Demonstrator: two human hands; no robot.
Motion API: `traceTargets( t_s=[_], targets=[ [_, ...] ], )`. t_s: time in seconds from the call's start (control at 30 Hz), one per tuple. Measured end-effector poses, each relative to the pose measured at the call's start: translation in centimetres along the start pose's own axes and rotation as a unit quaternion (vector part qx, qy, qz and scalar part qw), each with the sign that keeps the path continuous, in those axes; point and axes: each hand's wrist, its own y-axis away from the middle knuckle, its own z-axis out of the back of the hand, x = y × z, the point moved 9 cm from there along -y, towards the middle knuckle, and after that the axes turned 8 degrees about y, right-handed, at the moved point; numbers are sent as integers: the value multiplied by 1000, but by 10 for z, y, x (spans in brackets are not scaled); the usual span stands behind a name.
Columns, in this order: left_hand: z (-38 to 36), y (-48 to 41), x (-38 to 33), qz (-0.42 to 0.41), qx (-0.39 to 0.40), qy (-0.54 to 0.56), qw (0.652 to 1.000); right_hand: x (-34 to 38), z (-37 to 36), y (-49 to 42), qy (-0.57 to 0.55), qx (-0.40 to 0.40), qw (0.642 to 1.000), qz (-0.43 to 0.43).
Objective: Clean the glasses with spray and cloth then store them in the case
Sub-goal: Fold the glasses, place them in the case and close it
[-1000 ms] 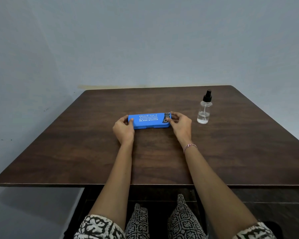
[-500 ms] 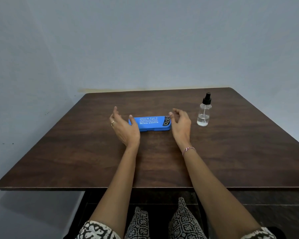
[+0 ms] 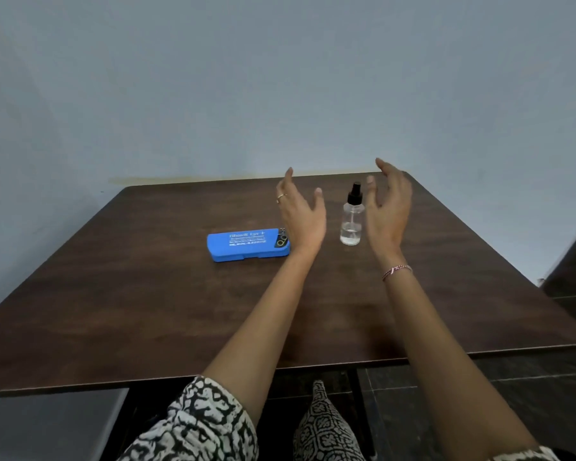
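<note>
Blue case [image 3: 248, 246]: closed, flat, long axis left-to-right; I see left hand [image 3: 301, 214], right hand [image 3: 388, 207] raised, fingers spread, holding nothing.

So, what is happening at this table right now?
A person sits at a dark wooden table with both hands lifted above it, open and holding nothing. The left hand and right hand are on either side of a small clear spray bottle, which stands upright and untouched. A blue case lies closed on the table, left of the left hand. No glasses or cloth are in view.
</note>
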Motion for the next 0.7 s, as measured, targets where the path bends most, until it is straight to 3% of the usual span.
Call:
traceTargets(
  t_s=[0.2,0.33,0.7],
  targets=[
    [-64,17,12,88,154,16,984,-59,-15,-4,22,155,986,-66],
    [-84,26,19,141,205,30,968,-70,-30,9,5,260,961,-89],
    [-78,19,25,131,191,21,973,-73,-40,21,-75,244,950,-177]
  ],
)
